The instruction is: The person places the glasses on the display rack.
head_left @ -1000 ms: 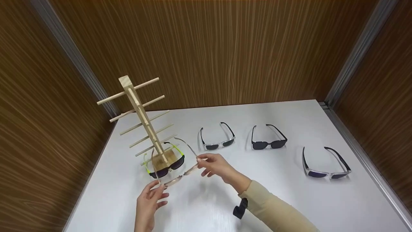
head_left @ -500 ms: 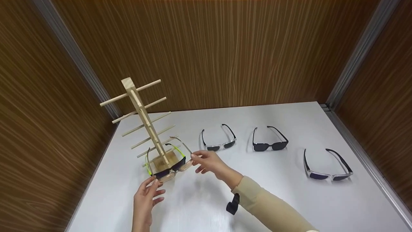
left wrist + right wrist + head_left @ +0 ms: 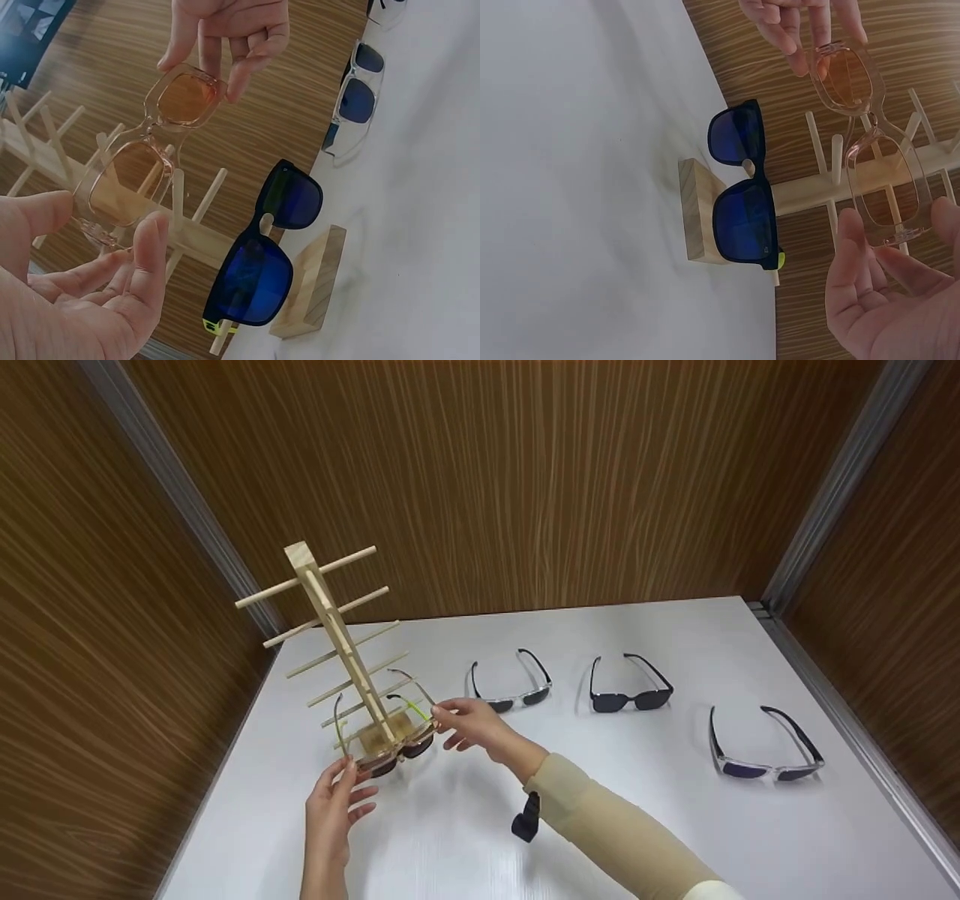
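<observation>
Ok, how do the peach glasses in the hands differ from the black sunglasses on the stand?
The peach glasses have a see-through frame and light orange lenses; the black sunglasses have a dark frame and deep blue lenses in the wrist views. The peach glasses are held at either side by the left hand and right hand; the black sunglasses sit low on the wooden stand. Both have their arms unfolded.

In the head view, the glossy white flat surface (image 3: 600, 757) glares toward six o'clock amid soft shadows; the left wrist view flares bluish-white at ten o'clock.
</observation>
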The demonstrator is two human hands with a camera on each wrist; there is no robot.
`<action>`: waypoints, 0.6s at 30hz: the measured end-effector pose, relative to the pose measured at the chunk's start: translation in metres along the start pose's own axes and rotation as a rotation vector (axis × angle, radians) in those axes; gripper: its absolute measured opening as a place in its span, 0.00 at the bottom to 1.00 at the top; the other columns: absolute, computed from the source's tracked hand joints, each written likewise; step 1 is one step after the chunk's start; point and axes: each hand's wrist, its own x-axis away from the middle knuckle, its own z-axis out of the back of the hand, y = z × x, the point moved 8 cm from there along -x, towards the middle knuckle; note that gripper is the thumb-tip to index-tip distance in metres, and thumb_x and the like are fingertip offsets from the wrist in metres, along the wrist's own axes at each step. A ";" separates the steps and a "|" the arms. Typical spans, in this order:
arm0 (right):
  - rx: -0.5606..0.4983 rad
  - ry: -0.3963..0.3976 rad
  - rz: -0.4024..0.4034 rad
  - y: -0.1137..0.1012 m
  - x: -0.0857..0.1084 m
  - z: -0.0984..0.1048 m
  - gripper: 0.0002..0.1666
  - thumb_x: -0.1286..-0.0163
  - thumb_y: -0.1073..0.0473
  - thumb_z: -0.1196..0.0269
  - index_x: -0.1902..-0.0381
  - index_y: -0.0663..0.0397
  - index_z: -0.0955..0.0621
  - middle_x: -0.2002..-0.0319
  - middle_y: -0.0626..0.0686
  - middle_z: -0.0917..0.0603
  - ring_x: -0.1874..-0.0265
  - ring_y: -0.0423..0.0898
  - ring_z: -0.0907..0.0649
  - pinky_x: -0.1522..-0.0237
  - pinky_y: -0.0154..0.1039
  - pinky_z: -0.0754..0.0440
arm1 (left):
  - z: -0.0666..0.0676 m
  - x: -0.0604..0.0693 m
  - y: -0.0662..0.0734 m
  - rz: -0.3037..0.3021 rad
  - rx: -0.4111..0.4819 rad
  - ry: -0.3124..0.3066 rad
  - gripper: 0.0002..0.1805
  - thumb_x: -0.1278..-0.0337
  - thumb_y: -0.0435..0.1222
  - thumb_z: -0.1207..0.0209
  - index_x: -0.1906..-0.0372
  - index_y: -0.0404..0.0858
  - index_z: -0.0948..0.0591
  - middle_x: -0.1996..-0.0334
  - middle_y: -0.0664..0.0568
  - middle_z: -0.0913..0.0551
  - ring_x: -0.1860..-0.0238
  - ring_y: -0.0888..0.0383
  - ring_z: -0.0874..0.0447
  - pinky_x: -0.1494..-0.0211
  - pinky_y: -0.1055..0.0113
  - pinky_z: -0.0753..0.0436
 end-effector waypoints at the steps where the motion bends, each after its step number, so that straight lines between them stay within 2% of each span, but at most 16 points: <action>1: -0.002 0.002 -0.006 0.000 -0.001 0.000 0.27 0.33 0.45 0.42 0.44 0.58 0.24 0.59 0.62 0.18 0.72 0.51 0.15 0.63 0.49 0.19 | -0.001 -0.001 0.000 0.001 0.000 0.000 0.33 0.40 0.52 0.45 0.36 0.37 0.35 0.56 0.43 0.19 0.63 0.54 0.17 0.64 0.64 0.18; 7: -0.018 0.013 -0.022 0.001 -0.009 0.001 0.26 0.33 0.46 0.42 0.46 0.59 0.24 0.58 0.65 0.18 0.74 0.51 0.15 0.71 0.40 0.19 | -0.001 -0.008 0.003 -0.012 -0.020 -0.001 0.35 0.43 0.56 0.44 0.38 0.37 0.33 0.59 0.45 0.20 0.64 0.55 0.17 0.65 0.64 0.18; 12: -0.037 0.010 -0.038 0.000 -0.015 -0.002 0.25 0.32 0.46 0.42 0.47 0.59 0.23 0.58 0.66 0.18 0.76 0.48 0.16 0.69 0.42 0.18 | 0.004 -0.014 0.009 -0.038 -0.032 0.002 0.31 0.40 0.54 0.46 0.40 0.37 0.31 0.61 0.45 0.20 0.65 0.55 0.16 0.67 0.66 0.18; 18: -0.058 0.020 -0.075 0.001 -0.023 -0.005 0.25 0.33 0.46 0.41 0.47 0.58 0.23 0.58 0.65 0.18 0.77 0.47 0.17 0.71 0.40 0.19 | 0.004 -0.019 0.010 -0.034 -0.020 -0.007 0.32 0.37 0.52 0.48 0.36 0.35 0.35 0.59 0.43 0.21 0.65 0.56 0.16 0.68 0.67 0.19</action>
